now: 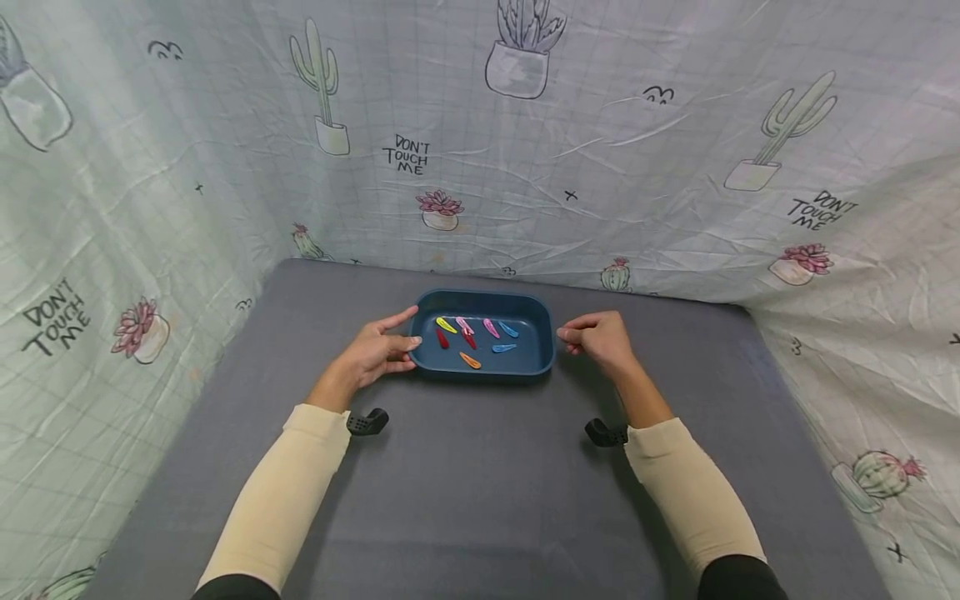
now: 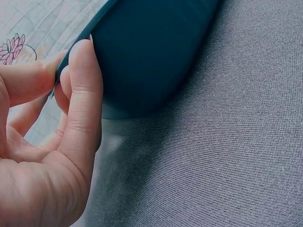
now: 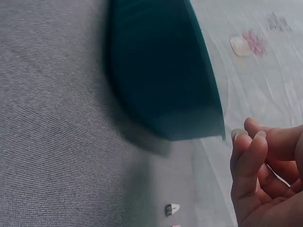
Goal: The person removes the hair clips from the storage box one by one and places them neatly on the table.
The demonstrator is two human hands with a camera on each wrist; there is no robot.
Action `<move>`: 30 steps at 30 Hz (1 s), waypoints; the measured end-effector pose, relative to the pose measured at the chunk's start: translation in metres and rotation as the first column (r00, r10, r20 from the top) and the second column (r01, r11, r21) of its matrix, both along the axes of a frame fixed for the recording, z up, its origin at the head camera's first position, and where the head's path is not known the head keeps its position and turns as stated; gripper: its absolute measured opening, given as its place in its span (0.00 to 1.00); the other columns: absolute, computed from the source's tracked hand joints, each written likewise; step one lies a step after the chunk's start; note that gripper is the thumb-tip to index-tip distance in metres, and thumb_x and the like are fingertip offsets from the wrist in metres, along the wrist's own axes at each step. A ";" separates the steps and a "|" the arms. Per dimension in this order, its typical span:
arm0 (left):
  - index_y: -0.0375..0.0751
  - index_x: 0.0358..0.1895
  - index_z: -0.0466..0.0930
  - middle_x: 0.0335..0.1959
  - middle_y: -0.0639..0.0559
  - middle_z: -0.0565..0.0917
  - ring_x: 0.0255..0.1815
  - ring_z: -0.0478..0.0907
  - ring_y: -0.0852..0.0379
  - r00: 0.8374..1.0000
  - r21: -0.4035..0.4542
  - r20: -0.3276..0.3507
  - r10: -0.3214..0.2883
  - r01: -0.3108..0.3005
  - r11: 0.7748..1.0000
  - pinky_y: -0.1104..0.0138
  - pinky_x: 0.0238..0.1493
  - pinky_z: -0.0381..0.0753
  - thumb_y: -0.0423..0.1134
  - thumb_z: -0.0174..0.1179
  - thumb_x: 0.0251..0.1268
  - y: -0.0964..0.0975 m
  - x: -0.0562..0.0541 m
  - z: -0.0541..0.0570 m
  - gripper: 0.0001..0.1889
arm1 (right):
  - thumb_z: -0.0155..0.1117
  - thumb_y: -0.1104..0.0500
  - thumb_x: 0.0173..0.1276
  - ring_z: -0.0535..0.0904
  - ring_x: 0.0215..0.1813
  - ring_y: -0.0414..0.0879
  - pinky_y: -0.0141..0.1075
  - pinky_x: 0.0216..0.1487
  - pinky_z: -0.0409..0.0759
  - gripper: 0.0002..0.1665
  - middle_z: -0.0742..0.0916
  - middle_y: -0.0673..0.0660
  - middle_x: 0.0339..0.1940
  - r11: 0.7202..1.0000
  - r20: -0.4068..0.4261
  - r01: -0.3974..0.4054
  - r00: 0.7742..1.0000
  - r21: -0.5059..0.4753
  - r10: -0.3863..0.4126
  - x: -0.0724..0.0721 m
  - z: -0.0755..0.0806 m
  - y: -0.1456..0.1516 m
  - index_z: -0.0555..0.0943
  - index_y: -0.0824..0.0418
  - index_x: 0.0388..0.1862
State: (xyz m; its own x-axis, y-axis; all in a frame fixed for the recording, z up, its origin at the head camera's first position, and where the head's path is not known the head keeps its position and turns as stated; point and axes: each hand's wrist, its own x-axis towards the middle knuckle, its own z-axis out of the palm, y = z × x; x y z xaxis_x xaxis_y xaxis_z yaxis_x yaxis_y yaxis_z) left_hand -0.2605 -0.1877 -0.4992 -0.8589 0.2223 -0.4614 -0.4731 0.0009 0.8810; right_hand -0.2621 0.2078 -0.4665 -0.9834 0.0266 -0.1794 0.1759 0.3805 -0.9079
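Observation:
A dark blue rectangular tray (image 1: pixel 480 374) lies on the grey cloth, with several snap hair clips spread over its floor. Among these are a yellow clip (image 1: pixel 446 325), an orange clip (image 1: pixel 470 360), and red, pink and blue ones. My left hand (image 1: pixel 372 350) grips the tray's left end, pinching the rim between thumb and fingers, as the left wrist view shows. Just off the right end is my right hand (image 1: pixel 597 335), fingers curled and fingertips drawn together close to the rim. Nothing shows between those fingertips in the right wrist view.
The grey cloth (image 1: pixel 480 483) covers the table on all sides of the tray. Behind and at both sides hangs a pale curtain (image 1: pixel 465 108) printed with cacti and lettering. A black wrist device (image 1: pixel 367 422) juts inward from each sleeve.

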 end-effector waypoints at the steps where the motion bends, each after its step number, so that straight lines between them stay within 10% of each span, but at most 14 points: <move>1: 0.72 0.80 0.63 0.43 0.48 0.78 0.27 0.79 0.60 1.000 -0.001 -0.001 0.002 -0.002 1.000 0.67 0.37 0.89 0.34 0.65 0.73 0.000 0.000 0.000 0.39 | 0.73 0.64 0.69 0.86 0.28 0.46 0.39 0.36 0.89 0.12 0.90 0.54 0.28 1.000 -0.006 -0.010 1.000 0.004 0.010 0.001 0.001 -0.002 0.89 0.73 0.45; 30: 0.72 0.80 0.63 0.44 0.45 0.77 0.27 0.79 0.60 1.000 0.009 -0.013 -0.001 0.001 1.000 0.67 0.38 0.90 0.35 0.66 0.73 -0.001 0.002 -0.002 0.38 | 0.72 0.64 0.70 0.86 0.29 0.43 0.53 0.47 0.90 0.11 0.90 0.73 0.46 0.984 -0.018 -0.176 0.984 0.024 0.176 0.001 0.007 -0.050 0.90 0.72 0.46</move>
